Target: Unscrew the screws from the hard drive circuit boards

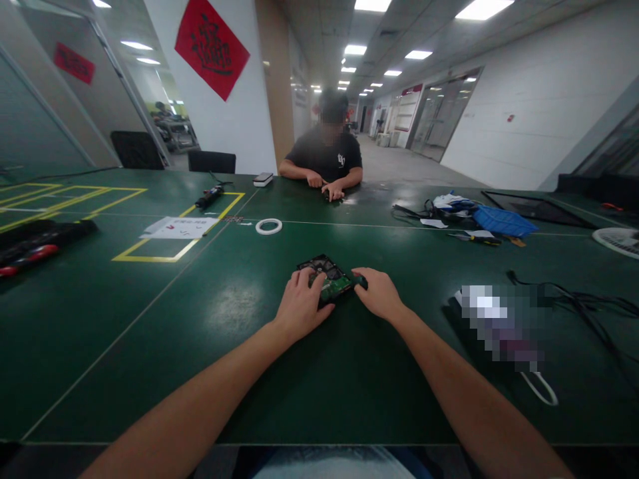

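A hard drive [327,274] lies circuit-board side up on the green table [200,319], its green board facing me. My left hand [301,306] rests on its near left corner with fingers laid over the board, holding it down. My right hand [379,293] is closed around a small dark tool handle [360,281] whose tip meets the drive's right edge.
A person in a dark shirt [324,156] sits across the table, hands together on something small. A white tape ring [268,226], papers [177,227], a blue tray [502,221] with tools, black cables [589,306] and a fan [619,241] lie around. Yellow floor-tape lines mark the left side.
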`<move>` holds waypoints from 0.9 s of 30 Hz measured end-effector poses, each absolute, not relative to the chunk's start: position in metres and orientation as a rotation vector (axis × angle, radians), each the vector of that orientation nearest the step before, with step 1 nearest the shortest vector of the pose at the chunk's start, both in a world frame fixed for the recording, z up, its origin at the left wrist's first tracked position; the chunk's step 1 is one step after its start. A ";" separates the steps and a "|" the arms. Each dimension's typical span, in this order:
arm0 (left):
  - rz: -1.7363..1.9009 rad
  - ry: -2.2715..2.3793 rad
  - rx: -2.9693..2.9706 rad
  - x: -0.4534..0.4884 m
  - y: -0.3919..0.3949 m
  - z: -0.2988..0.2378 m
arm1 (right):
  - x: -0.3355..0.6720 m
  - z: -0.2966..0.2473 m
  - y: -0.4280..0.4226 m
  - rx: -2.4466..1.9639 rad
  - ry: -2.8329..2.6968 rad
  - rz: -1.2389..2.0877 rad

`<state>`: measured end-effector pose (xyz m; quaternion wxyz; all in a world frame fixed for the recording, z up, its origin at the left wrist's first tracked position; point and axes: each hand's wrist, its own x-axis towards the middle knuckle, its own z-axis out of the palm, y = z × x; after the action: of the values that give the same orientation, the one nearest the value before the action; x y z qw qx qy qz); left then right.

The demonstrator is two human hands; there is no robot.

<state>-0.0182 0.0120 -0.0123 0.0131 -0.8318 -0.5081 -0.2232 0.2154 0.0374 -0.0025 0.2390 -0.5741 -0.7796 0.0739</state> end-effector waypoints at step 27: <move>-0.592 -1.444 -2.890 -0.032 0.028 -0.029 | 0.241 0.027 0.039 -0.975 -1.182 0.985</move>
<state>-0.0318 0.0280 -0.0287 -0.0712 -0.8776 -0.4385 -0.1799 0.2414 0.0391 0.0266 0.6131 -0.4229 -0.5127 0.4271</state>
